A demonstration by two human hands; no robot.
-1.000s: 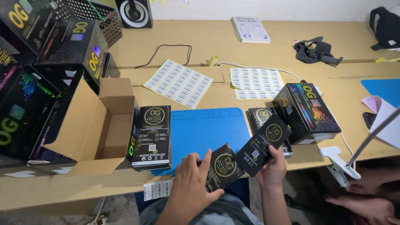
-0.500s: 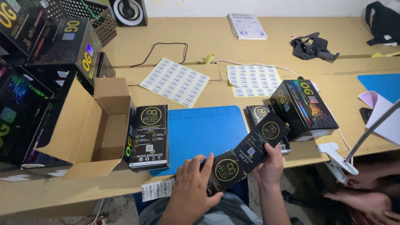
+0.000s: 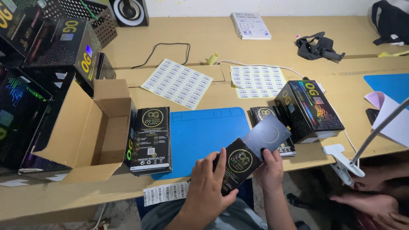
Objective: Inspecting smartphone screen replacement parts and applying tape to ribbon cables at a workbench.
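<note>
Both hands work at the near table edge. The left hand (image 3: 208, 181) is wrapped around the lower part of a black packet (image 3: 237, 165) with a gold round emblem, fingers closed over its left edge. The right hand (image 3: 269, 170) pinches a second black packet (image 3: 266, 135), held tilted just above and partly overlapping the first; its face catches glare, so its print cannot be read.

Remaining items, largest first. The wooden table (image 3: 255, 47) bears everything. At far left stand stacked black cartons (image 3: 38, 85) with coloured print. Beside them lies an open cardboard box (image 3: 85, 132), flaps spread. A blue work mat (image 3: 204, 132) lies at centre, beyond the hands. A black printed box (image 3: 309, 110) stands right of the mat. A pile of black packets (image 3: 150, 140) rests on the mat's left edge. Two label sheets (image 3: 177, 83) lie further back. A smaller pile of packets (image 3: 281, 147) sits just beside the right hand. A barcode strip (image 3: 165, 193) hangs at the table edge.
</note>
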